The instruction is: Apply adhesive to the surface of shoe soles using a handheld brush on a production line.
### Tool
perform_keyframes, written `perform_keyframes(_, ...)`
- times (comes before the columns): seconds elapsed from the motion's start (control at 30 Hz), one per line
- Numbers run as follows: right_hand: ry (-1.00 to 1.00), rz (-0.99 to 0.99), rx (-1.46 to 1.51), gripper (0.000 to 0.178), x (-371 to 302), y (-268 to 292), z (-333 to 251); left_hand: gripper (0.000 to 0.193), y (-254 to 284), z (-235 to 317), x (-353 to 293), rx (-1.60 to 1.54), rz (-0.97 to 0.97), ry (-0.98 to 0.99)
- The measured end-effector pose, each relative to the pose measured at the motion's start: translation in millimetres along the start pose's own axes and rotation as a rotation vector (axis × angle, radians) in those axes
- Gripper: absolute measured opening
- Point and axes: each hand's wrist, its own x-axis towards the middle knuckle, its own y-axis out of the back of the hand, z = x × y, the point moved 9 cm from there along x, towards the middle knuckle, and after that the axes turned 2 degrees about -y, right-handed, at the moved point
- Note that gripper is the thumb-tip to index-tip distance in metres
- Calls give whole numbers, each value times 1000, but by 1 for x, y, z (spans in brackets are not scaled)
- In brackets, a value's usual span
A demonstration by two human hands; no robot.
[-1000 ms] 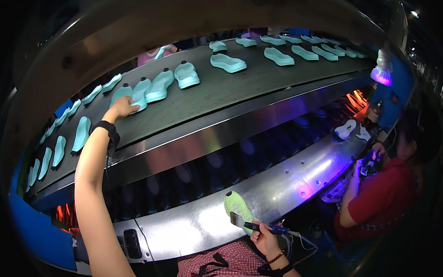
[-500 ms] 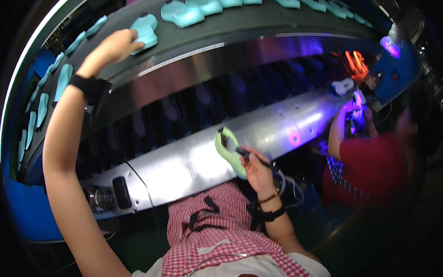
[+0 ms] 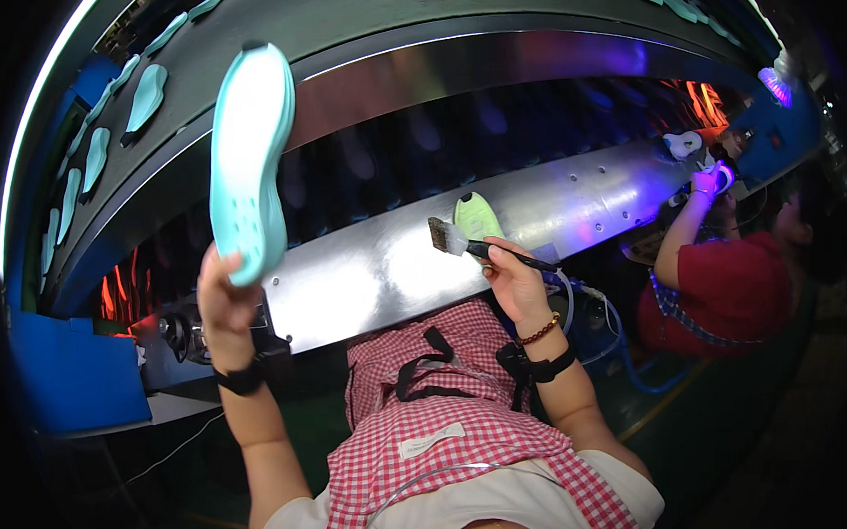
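My left hand (image 3: 226, 304) is closed round one end of a turquoise shoe sole (image 3: 250, 156), which stands upright above the left part of the metal bench. A dark tip shows at the sole's far end. In my right hand (image 3: 519, 288) is a brush (image 3: 448, 237) with a black handle and brown bristles, pointing left. A clear tube runs from near the handle's rear end. Beyond the brush, a light green sole (image 3: 478, 217) is over the bench, partly hidden by the brush and my fingers; I cannot tell whether my fingers touch it.
Turquoise soles (image 3: 146, 98) lie along the dark conveyor belt (image 3: 358, 10), which curves behind the metal bench (image 3: 348, 281). Orange glow shows at both ends of the recess under the belt. At right, a person in a red top (image 3: 721, 294) works under a purple lamp (image 3: 775, 87).
My left hand has taken a turquoise sole off the belt and drawn it back toward me. My right hand has shifted slightly right, and the brush head now shows clear of the green sole.
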Motion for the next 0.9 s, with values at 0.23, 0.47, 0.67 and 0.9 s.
perform_keyframes(0.23,-54,-73,-100,21,-12,-47,51,92,-16,-108,-97,-338,-203,423)
perform_keyframes(0.47,-54,-288,-382,22,-15,-103,109,89,-26,-141,-96,-765,-23,312)
perform_keyframes(0.67,5,-355,-565,21,1,-149,110,83,-31,-140,-90,-707,3,338)
perform_keyframes(0.9,482,-619,-1101,25,-39,-214,99,69,-6,-144,-83,-611,344,221)
